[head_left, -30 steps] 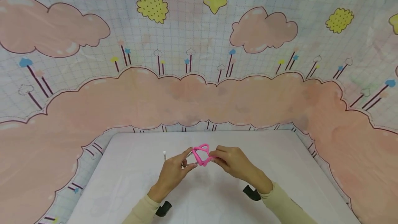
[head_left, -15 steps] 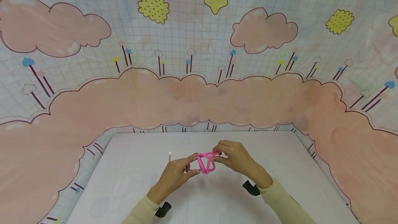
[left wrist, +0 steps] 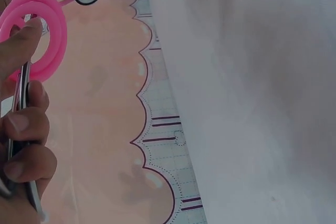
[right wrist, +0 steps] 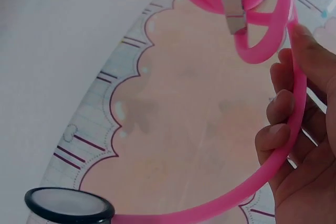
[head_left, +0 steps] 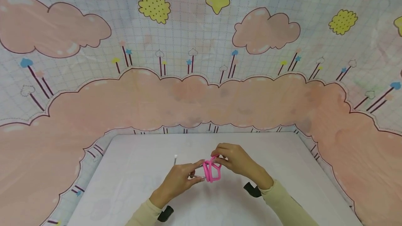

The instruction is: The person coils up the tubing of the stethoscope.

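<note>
A stethoscope with pink tubing (head_left: pixel 211 171) is held above the table between both hands. Its metal ear tubes (left wrist: pixel 22 90) lie in my left hand (head_left: pixel 179 178), fingers curled round them, while the thumb reaches into the pink loops (left wrist: pixel 59 43). A white ear tip (head_left: pixel 175 156) sticks up behind that hand. The tubing is wound in several loops at the end of the metal tubes. My right hand (head_left: pixel 233 158) grips the free length of tubing, which in the right wrist view curves down to the round, dark-rimmed chest piece (right wrist: pixel 68 203).
A white-covered table (head_left: pixel 132 152) spreads beneath the hands. Behind it hangs a cloth backdrop (head_left: pixel 188 100) printed with clouds and stars. Black objects (head_left: pixel 165 213) sit at both wrists.
My left hand has shifted right and slightly down with the stethoscope. My right hand rose, then came down a little, still on the tubing, and the pink loops have changed shape.
</note>
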The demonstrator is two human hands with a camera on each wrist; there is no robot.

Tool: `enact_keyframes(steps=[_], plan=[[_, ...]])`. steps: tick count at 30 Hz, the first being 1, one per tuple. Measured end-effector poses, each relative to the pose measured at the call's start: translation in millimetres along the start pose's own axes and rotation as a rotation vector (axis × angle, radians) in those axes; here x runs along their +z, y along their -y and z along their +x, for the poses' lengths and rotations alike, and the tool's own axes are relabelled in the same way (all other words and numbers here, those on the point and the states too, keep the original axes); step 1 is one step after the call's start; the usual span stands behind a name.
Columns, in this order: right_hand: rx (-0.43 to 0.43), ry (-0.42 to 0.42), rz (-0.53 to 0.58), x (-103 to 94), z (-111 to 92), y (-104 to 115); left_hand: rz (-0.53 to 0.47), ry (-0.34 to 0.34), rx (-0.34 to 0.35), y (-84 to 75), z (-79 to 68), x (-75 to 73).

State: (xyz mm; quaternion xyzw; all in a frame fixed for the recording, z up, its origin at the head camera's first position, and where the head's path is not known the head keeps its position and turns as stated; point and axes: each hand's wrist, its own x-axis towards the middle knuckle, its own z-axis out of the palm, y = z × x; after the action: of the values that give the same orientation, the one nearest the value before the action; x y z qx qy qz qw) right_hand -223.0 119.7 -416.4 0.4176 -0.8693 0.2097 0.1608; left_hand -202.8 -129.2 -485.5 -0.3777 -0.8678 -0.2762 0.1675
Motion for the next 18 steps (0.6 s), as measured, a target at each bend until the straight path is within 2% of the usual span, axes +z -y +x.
enact_keyframes(steps=[5,11,18], plan=[[0.012,0.026,0.027,2.0,0.7,-2.8,-0.002,0.001,0.042,-2.7,0.0,-0.6],[0.018,0.052,0.04,3.9,2.0,-3.7,0.005,-0.031,0.09,0.8,-2.2,2.7],[0.024,0.087,0.123,6.2,5.9,-5.2,-0.011,-0.062,0.15,2.9,-3.3,1.6]])
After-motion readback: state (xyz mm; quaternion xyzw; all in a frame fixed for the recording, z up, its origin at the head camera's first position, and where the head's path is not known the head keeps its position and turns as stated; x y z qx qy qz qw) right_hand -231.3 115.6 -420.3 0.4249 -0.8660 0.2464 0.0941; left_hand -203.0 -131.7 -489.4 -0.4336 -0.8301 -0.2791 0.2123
